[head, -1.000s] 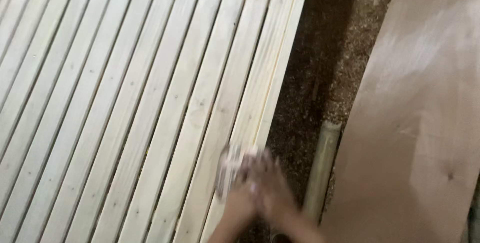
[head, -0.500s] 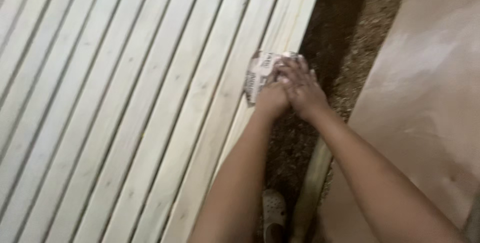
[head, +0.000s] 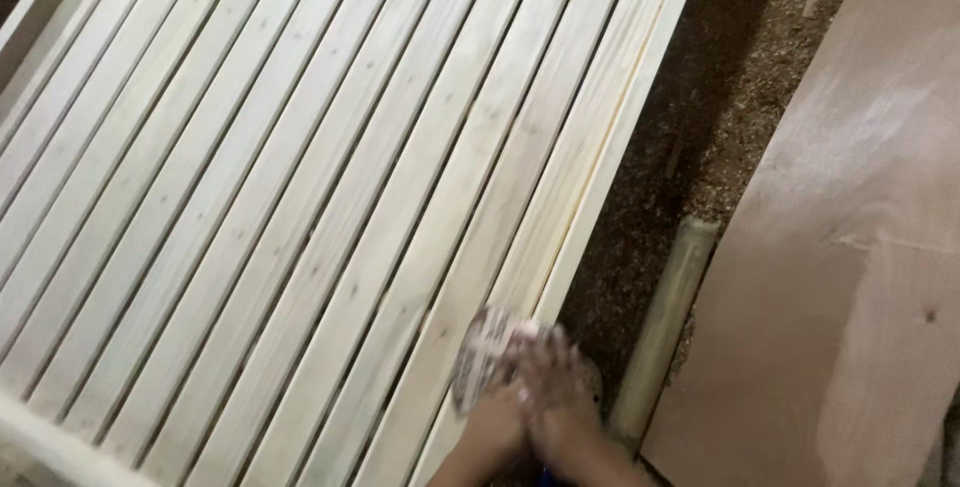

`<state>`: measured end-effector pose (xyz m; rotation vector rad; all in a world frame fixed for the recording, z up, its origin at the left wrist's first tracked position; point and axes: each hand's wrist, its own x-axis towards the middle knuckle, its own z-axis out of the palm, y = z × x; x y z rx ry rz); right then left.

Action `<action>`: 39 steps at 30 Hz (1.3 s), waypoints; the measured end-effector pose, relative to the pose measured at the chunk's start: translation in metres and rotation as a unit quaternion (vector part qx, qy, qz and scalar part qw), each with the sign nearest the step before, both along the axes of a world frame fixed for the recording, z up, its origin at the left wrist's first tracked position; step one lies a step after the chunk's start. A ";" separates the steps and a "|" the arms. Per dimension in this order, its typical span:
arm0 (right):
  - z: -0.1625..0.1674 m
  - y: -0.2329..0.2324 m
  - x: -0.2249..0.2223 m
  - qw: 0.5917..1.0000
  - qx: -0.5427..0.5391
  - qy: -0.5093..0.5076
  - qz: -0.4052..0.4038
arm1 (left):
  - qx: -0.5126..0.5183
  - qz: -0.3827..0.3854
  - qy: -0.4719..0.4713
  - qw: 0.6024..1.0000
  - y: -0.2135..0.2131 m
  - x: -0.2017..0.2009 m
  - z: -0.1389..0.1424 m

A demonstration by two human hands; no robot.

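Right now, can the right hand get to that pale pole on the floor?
Probably yes. The right hand presses on the sandpaper at the slats' edge, blurred beside the left hand. The pole lies just to its right on the sawdust, with nothing between.

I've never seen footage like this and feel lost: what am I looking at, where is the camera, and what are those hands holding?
The camera sits on a person's head and looks down, so the two bare hands at the bottom are the person's own. The left hand and right hand press together on a folded sheet of sandpaper, blurred by motion, against the right edge of a row of pale wooden slats. Beside the slats lies a floor strewn with sawdust, a pale pole, and a large brown board.
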<state>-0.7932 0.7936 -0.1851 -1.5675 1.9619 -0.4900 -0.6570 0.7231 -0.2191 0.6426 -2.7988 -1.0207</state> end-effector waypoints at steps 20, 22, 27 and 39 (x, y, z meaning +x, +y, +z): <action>0.009 -0.147 -0.069 0.952 -0.036 0.033 -0.304 | -0.020 0.015 -0.154 0.988 -0.131 -0.107 0.030; 0.008 -0.148 -0.075 0.937 -0.079 -0.014 -0.339 | -0.064 -0.033 -0.144 0.987 -0.151 -0.145 0.032; -0.002 -0.168 -0.121 0.940 -0.162 0.089 -0.287 | -0.047 -0.004 -0.074 0.996 -0.115 -0.087 0.041; -0.015 -0.168 -0.134 0.924 -0.197 -0.009 -0.327 | -0.045 0.003 -0.065 0.997 -0.167 -0.159 0.012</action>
